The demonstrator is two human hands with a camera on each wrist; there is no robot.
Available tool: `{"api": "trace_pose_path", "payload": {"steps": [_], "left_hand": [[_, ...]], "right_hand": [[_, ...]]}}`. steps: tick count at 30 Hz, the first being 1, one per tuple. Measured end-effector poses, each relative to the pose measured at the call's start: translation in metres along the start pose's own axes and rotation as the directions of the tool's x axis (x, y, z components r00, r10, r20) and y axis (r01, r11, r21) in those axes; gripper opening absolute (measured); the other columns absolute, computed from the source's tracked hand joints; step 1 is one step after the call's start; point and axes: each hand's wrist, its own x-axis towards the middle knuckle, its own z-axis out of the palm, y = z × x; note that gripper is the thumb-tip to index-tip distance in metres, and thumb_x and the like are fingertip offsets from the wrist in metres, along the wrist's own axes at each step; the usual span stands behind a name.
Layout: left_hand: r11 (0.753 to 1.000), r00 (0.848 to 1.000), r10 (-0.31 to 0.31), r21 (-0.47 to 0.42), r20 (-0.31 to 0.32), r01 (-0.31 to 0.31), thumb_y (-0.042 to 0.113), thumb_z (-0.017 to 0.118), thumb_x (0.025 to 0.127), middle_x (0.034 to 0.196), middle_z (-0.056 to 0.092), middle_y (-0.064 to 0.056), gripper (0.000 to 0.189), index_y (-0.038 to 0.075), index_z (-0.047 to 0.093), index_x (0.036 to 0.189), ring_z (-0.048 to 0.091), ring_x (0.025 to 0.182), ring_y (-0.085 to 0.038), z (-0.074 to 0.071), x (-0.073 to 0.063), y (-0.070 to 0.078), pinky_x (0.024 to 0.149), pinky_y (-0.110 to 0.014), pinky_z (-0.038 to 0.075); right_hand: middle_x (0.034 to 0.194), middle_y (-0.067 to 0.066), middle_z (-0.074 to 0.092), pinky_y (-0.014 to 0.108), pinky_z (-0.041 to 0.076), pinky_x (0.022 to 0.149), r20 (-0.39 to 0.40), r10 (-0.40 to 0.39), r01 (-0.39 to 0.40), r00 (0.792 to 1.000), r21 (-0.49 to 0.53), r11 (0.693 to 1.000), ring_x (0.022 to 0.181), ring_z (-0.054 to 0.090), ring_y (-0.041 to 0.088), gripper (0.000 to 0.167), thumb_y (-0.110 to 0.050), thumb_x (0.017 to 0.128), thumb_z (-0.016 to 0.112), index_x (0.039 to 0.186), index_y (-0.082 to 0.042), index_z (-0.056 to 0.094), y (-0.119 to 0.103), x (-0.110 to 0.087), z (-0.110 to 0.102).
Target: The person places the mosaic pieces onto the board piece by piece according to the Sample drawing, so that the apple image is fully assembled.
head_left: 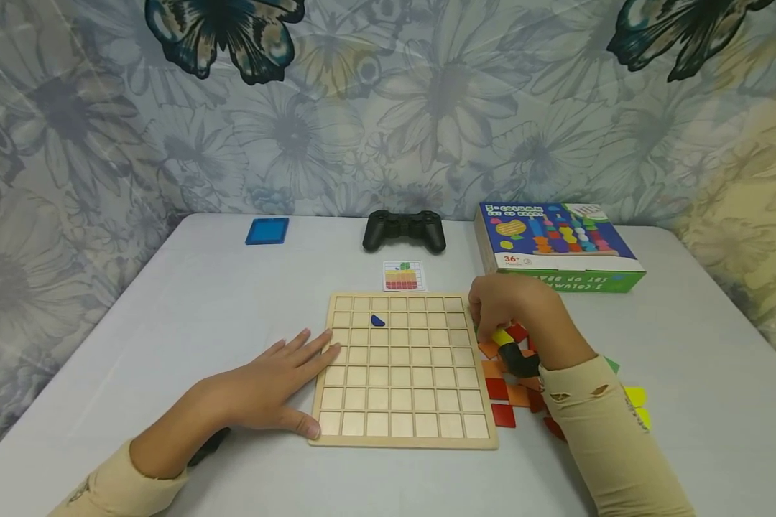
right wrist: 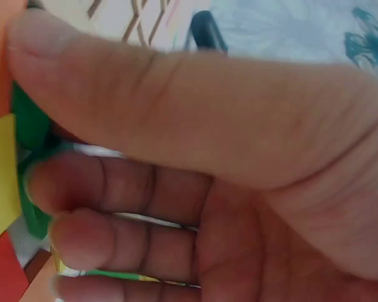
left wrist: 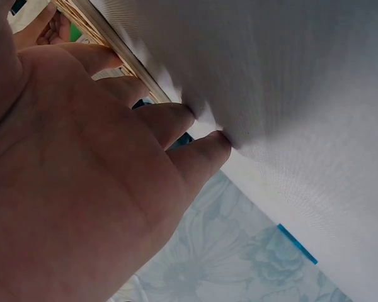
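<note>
A wooden grid board (head_left: 401, 441) lies on the white table with one small dark blue piece (head_left: 378, 321) in its upper part. My left hand (head_left: 274, 384) rests along the board's left edge, fingers spread, thumb at the near left corner. At the board's right side, my right hand (head_left: 507, 305) reaches down into loose coloured pieces with curled fingers. The right wrist view shows a dark green piece (right wrist: 30, 119) between its thumb and fingertips, partly hidden by the thumb. A yellow piece (right wrist: 1, 176) and a red piece (right wrist: 5, 270) lie beside those fingertips.
Behind the board lies a small pattern card (head_left: 404, 276), with a black game controller (head_left: 404, 231) farther back. A blue square tray (head_left: 267, 231) sits far left and a game box (head_left: 559, 248) far right. Orange, red and yellow pieces (head_left: 635, 396) extend under my right forearm.
</note>
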Motion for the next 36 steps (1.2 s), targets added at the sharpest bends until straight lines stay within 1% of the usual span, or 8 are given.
{"api": "trace_pose_path", "payload": {"steps": [7, 14, 19, 23, 27, 30, 33, 36], "left_hand": [[1.0, 1.0, -0.001, 0.015, -0.003, 0.001, 0.071, 0.065, 0.079, 0.168, 0.004, -0.004, 0.111, 0.018, 0.015, 0.163, 0.0, 0.151, -0.037, 0.0, 0.0, -0.002, 0.117, -0.06, 0.009], [1.0, 1.0, 0.005, 0.006, -0.007, -0.005, 0.071, 0.064, 0.079, 0.168, 0.005, -0.006, 0.111, 0.017, 0.015, 0.163, 0.001, 0.151, -0.038, 0.001, -0.001, -0.002, 0.117, -0.061, 0.01], [1.0, 1.0, 0.01, 0.007, -0.01, -0.01, 0.072, 0.063, 0.079, 0.168, 0.005, -0.006, 0.111, 0.017, 0.015, 0.163, 0.002, 0.151, -0.038, 0.002, -0.001, -0.002, 0.117, -0.061, 0.011], [1.0, 1.0, 0.012, 0.008, -0.007, -0.012, 0.072, 0.062, 0.079, 0.168, 0.005, -0.006, 0.111, 0.017, 0.014, 0.163, 0.002, 0.151, -0.038, 0.001, 0.0, -0.002, 0.117, -0.061, 0.011], [1.0, 1.0, 0.017, 0.016, -0.006, -0.017, 0.072, 0.062, 0.08, 0.168, 0.004, -0.006, 0.111, 0.016, 0.014, 0.163, 0.001, 0.151, -0.038, 0.0, 0.0, -0.002, 0.117, -0.061, 0.011], [1.0, 1.0, 0.015, 0.013, -0.005, -0.015, 0.071, 0.063, 0.08, 0.168, 0.004, -0.007, 0.111, 0.016, 0.015, 0.163, 0.001, 0.151, -0.038, 0.0, 0.0, -0.002, 0.117, -0.06, 0.01], [1.0, 1.0, 0.012, 0.015, -0.004, -0.012, 0.072, 0.063, 0.08, 0.168, 0.004, -0.006, 0.111, 0.016, 0.014, 0.163, 0.001, 0.151, -0.038, 0.001, -0.001, -0.001, 0.117, -0.06, 0.01], [1.0, 1.0, 0.007, 0.017, -0.007, -0.007, 0.072, 0.063, 0.08, 0.168, 0.004, -0.006, 0.111, 0.017, 0.014, 0.163, 0.001, 0.151, -0.038, 0.001, -0.001, -0.002, 0.118, -0.06, 0.01]], "right_hand": [[0.086, 0.006, 0.065, 0.036, 0.053, 0.066, -0.155, -0.015, 0.016, 0.988, 0.007, 1.0, 0.077, 0.058, 0.023, 0.021, -0.018, 0.083, 0.081, 0.095, -0.004, 0.071, 0.009, 0.005, -0.001], [0.084, 0.007, 0.062, 0.035, 0.052, 0.066, -0.181, -0.087, 0.091, 0.98, 0.014, 0.996, 0.076, 0.056, 0.023, 0.014, -0.009, 0.086, 0.077, 0.093, -0.003, 0.067, 0.007, 0.01, -0.001], [0.087, 0.007, 0.061, 0.036, 0.05, 0.067, -0.178, -0.12, 0.121, 0.977, -0.001, 0.993, 0.078, 0.056, 0.024, 0.016, -0.003, 0.085, 0.075, 0.096, -0.004, 0.064, 0.007, 0.01, -0.002], [0.091, 0.006, 0.064, 0.038, 0.053, 0.072, -0.203, -0.164, 0.169, 0.965, 0.006, 0.986, 0.081, 0.057, 0.024, 0.013, 0.001, 0.085, 0.071, 0.096, -0.007, 0.072, 0.009, 0.009, -0.005], [0.084, 0.002, 0.066, 0.037, 0.052, 0.071, -0.261, -0.206, 0.218, 0.943, 0.019, 0.976, 0.077, 0.056, 0.022, 0.009, -0.001, 0.088, 0.071, 0.089, -0.008, 0.076, 0.008, 0.009, -0.007], [0.082, 0.003, 0.064, 0.037, 0.05, 0.07, -0.314, -0.254, 0.277, 0.915, 0.029, 0.96, 0.077, 0.055, 0.022, 0.005, -0.001, 0.089, 0.071, 0.09, -0.005, 0.073, 0.007, 0.012, -0.006], [0.085, 0.006, 0.063, 0.037, 0.05, 0.068, -0.37, -0.275, 0.321, 0.887, 0.068, 0.945, 0.077, 0.056, 0.023, 0.008, 0.0, 0.09, 0.069, 0.097, -0.003, 0.07, 0.004, 0.017, -0.004], [0.09, 0.007, 0.064, 0.037, 0.052, 0.069, -0.403, -0.286, 0.362, 0.869, 0.125, 0.924, 0.077, 0.061, 0.023, 0.016, -0.001, 0.093, 0.066, 0.109, -0.002, 0.069, 0.0, 0.022, -0.001]]}}
